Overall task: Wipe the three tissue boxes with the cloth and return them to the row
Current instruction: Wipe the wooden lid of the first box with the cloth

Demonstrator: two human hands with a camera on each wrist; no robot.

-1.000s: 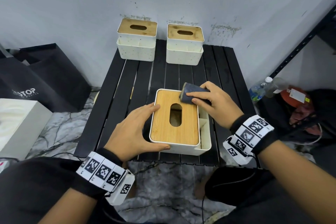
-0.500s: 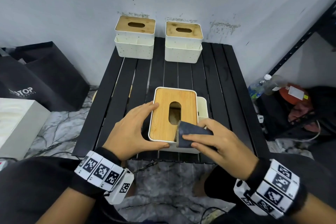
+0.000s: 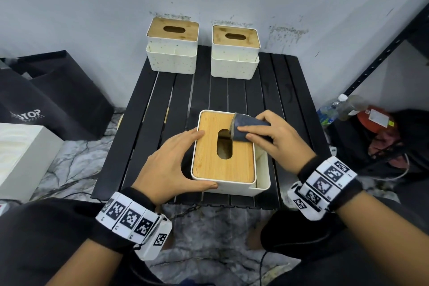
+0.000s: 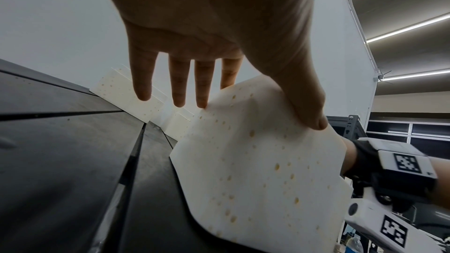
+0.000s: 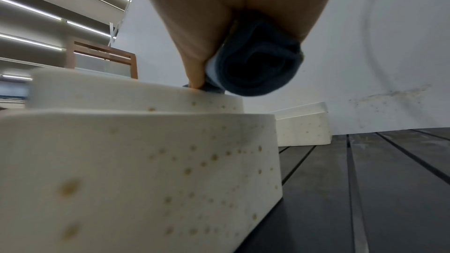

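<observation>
A white speckled tissue box (image 3: 234, 187) (image 4: 263, 170) (image 5: 136, 176) with a bamboo lid (image 3: 209, 155) sits near the front edge of the black slatted table (image 3: 151, 123). My left hand (image 3: 171, 165) (image 4: 219, 26) steadies its left side, fingers straight along the wall, thumb on the near corner. My right hand (image 3: 271, 137) (image 5: 219, 26) grips a folded dark blue cloth (image 3: 243, 127) (image 5: 255, 64) and presses it on the lid's far right part, by the slot. Two more tissue boxes, one on the left (image 3: 173, 46) and one on the right (image 3: 235, 51) (image 5: 304, 124), stand side by side at the back by the wall.
A black bag (image 3: 46, 100) and a white box (image 3: 21, 155) lie on the floor at the left. At the right are bottles (image 3: 334, 109), a red item (image 3: 376, 121) and a black shelf frame (image 3: 383, 53). Bare table slats lie between the near box and the back row.
My right hand has swept the cloth from the lid's far right corner down to its near edge and back up to the far right part. The left hand has stayed on the box.
</observation>
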